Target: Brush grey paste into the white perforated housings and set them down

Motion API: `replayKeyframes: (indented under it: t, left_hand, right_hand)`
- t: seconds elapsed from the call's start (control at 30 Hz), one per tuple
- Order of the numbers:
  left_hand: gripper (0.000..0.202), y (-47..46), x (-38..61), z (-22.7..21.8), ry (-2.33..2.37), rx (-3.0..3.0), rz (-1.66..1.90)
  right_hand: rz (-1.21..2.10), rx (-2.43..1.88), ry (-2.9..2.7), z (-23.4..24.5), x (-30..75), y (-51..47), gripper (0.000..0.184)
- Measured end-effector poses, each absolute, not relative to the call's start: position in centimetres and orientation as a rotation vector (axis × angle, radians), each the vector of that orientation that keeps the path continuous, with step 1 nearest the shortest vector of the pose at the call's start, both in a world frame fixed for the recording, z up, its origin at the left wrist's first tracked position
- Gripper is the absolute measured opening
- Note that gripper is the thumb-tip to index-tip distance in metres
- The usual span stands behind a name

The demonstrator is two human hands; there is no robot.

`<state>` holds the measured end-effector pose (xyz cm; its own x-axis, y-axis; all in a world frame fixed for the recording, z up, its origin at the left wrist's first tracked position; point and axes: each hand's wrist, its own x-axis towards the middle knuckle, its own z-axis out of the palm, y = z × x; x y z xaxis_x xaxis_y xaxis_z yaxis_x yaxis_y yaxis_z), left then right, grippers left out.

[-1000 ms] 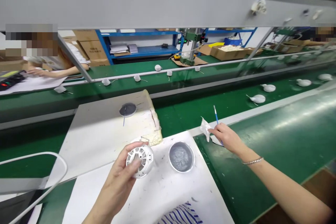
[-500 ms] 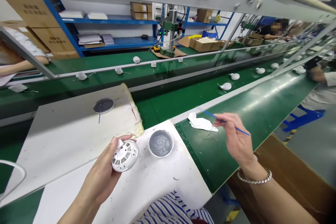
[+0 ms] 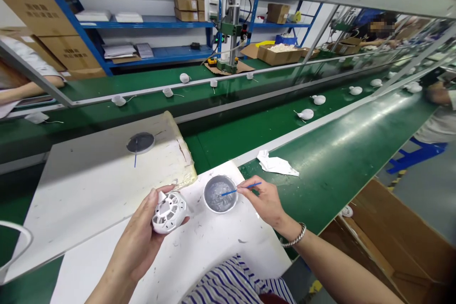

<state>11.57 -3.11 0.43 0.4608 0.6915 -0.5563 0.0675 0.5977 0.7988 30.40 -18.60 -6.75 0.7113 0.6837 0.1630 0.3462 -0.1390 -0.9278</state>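
Observation:
My left hand [image 3: 142,228] is closed around a round white plastic housing [image 3: 170,212] with a ring of slots facing up. Between the fingertips of my right hand [image 3: 265,202] is a thin blue stick [image 3: 245,188]. Its far end reaches into a round tub [image 3: 220,210] of grey paste, on the white sheet just right of the housing. Whether the stick has a brush tip cannot be made out. A crumpled white tissue [image 3: 277,165] lies on the green bench beyond my right hand.
A grey disc-shaped lid [image 3: 140,143] with another blue stick sits on the white board [image 3: 96,175]. Several white units [image 3: 305,114] lie along the green conveyor. An open cardboard box [image 3: 402,232] stands below the bench at right. Co-workers' arms show at far left and right.
My right hand has moved left and swung the blue stick into the tub of paste. My left hand holds the housing in nearly the same place. The units at left have shifted slightly right.

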Motion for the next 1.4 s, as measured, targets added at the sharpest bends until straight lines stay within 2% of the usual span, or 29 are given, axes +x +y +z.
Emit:
replayKeyframes:
  t: [0.17,0.37,0.63,0.93,1.17,1.4]
  left_hand:
    - [0.047,-2.4,11.5,-0.8,1.029,0.973,0.435]
    - [0.042,-1.9,11.7,-1.2,1.045,0.985,0.404]
    - [0.038,-1.8,11.9,-1.3,1.022,0.965,0.403]
    - [0.039,-2.0,12.2,-1.7,0.984,0.907,0.378]
    - [0.036,-3.3,13.4,-2.7,0.898,0.913,0.289]
    - [0.035,-4.9,14.2,-2.5,0.807,0.906,0.23]
  right_hand:
    - [0.457,-1.737,-0.81,-7.9,30.3,-17.5,0.01]
    - [0.602,-1.695,-0.758,-8.2,30.1,-16.9,0.008]
    - [0.726,-1.538,-0.473,-8.7,31.9,-17.2,0.025]
    - [0.773,-1.348,-0.163,-9.1,33.5,-19.0,0.029]
    - [0.797,-1.146,-0.025,-5.0,33.3,-18.4,0.027]
    - [0.799,-1.03,-0.135,-0.9,32.5,-17.8,0.022]
